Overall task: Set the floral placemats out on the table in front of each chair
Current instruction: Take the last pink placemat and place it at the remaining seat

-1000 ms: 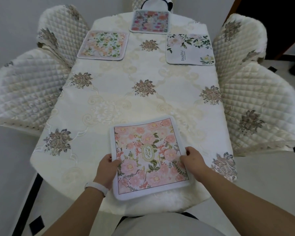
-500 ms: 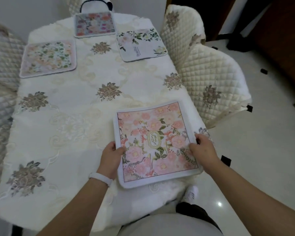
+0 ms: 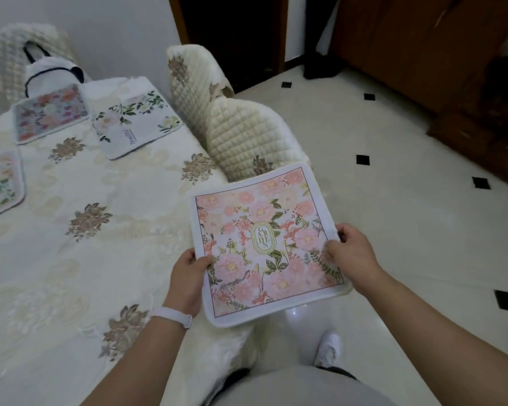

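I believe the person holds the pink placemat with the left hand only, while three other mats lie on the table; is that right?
Not quite: the head view shows both hands holding the pink placemat, the left hand at its left edge, the right hand at its right. Three other mats do lie on the table.

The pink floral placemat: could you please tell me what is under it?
Around the pink floral placemat show the tablecloth edge, a quilted chair and tiled floor. The left hand and right hand grip it; fingers beneath are covered.
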Demonstrator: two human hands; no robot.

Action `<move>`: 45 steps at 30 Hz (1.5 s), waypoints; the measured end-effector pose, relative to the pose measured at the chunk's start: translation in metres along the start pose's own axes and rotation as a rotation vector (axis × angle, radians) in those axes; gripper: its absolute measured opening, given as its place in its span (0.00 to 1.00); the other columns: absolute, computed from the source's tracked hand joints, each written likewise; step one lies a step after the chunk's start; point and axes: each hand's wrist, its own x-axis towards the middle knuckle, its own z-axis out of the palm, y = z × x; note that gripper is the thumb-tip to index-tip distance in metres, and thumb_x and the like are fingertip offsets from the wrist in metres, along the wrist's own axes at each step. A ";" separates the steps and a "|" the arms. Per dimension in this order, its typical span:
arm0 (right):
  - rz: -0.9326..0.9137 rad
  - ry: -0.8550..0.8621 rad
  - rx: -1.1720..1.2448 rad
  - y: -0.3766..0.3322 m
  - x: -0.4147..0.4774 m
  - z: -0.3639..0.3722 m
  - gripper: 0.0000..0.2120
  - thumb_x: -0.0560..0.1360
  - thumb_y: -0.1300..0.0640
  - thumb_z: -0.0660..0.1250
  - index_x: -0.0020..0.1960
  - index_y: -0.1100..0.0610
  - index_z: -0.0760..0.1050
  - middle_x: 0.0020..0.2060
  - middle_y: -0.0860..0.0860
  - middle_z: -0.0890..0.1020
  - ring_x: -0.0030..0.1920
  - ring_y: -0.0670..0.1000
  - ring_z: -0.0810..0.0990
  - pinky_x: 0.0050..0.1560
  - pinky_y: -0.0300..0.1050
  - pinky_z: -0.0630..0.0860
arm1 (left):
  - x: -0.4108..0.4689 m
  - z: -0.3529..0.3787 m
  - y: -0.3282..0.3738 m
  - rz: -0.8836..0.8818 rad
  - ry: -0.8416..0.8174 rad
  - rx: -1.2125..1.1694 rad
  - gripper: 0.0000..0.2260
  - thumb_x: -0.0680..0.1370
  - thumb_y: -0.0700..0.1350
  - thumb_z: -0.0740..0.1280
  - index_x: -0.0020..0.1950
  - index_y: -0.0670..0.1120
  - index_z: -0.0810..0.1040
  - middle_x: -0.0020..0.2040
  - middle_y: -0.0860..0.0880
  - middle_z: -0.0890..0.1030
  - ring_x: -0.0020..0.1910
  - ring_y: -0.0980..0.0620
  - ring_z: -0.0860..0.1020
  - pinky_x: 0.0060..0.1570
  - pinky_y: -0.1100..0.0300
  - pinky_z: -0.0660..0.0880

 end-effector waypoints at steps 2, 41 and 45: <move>-0.003 0.013 0.032 0.004 0.018 -0.033 0.12 0.71 0.66 0.63 0.46 0.51 0.77 0.39 0.47 0.83 0.33 0.46 0.80 0.29 0.37 0.74 | 0.001 0.042 0.010 0.009 -0.027 0.015 0.07 0.77 0.38 0.68 0.54 0.44 0.80 0.49 0.40 0.85 0.45 0.41 0.84 0.46 0.43 0.81; -0.133 0.045 0.021 -0.189 0.424 -0.165 0.11 0.70 0.67 0.64 0.45 0.52 0.77 0.38 0.51 0.84 0.27 0.42 0.79 0.25 0.35 0.75 | 0.255 0.340 0.251 0.085 0.027 -0.114 0.07 0.77 0.37 0.67 0.54 0.41 0.78 0.49 0.39 0.85 0.45 0.38 0.84 0.47 0.40 0.81; -0.156 -0.060 -0.021 -0.216 0.455 -0.133 0.11 0.70 0.65 0.65 0.45 0.51 0.77 0.38 0.49 0.84 0.29 0.43 0.81 0.28 0.38 0.76 | 0.272 0.320 0.262 0.059 0.100 -0.177 0.06 0.77 0.38 0.67 0.54 0.41 0.78 0.48 0.40 0.86 0.43 0.40 0.85 0.43 0.42 0.82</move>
